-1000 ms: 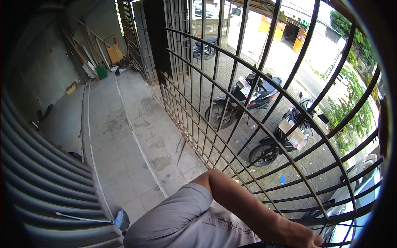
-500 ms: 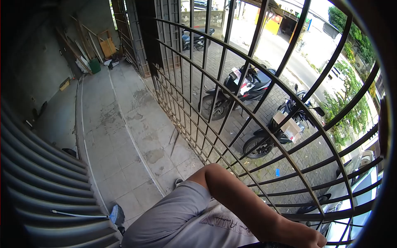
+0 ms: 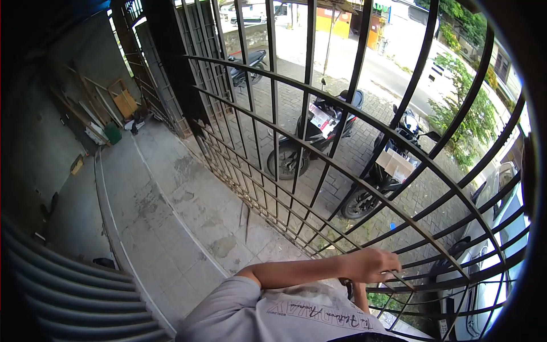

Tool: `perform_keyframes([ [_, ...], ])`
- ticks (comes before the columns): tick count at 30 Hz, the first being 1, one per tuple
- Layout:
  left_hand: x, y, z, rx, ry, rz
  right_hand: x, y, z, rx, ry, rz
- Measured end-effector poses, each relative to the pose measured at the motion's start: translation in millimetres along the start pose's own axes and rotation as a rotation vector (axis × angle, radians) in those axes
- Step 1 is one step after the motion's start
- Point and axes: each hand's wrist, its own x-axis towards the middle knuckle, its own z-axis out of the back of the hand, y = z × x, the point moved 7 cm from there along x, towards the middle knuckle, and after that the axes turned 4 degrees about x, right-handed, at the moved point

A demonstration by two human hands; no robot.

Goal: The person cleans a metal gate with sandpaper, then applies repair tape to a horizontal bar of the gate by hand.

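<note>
My left hand [image 3: 376, 265] is closed, with its fingers curled, beside the black metal bars of the grille [image 3: 413, 225]. What it holds, if anything, is too small to make out. Its forearm crosses in front of my grey printed shirt [image 3: 319, 310]. Below it, part of what looks like my right forearm [image 3: 360, 297] shows near the lower bars. The fingers of that hand are hidden.
Ribbed metal shutter [image 3: 85, 290] stands at the left above a tiled floor [image 3: 165, 228]. Planks [image 3: 91, 105] lean in the far corner. Outside the grille are motorcycles [image 3: 319, 128], a cardboard box [image 3: 396, 165] and a white car [image 3: 484, 290].
My left forearm has swung up and its hand has come in from the lower right, now fully in view. The camera has shifted, and the blue thing by the shutter has left view.
</note>
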Motion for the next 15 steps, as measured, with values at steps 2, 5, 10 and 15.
perform_keyframes([
  [2, -81, 94, -1, 0.168, -0.131, 0.227, -8, 5, -37, 0.293, 0.219, -0.321],
  [5, -199, 172, 15, -0.168, -0.339, 0.682, -18, 81, -90, 0.664, 0.305, -0.247],
  [10, -262, 153, 22, -1.408, -0.026, 0.937, -40, 140, -129, 0.596, 0.265, -0.112],
  [15, -248, 147, 62, -0.99, -0.114, 0.89, -54, 179, -148, 0.769, 0.162, -0.217],
])
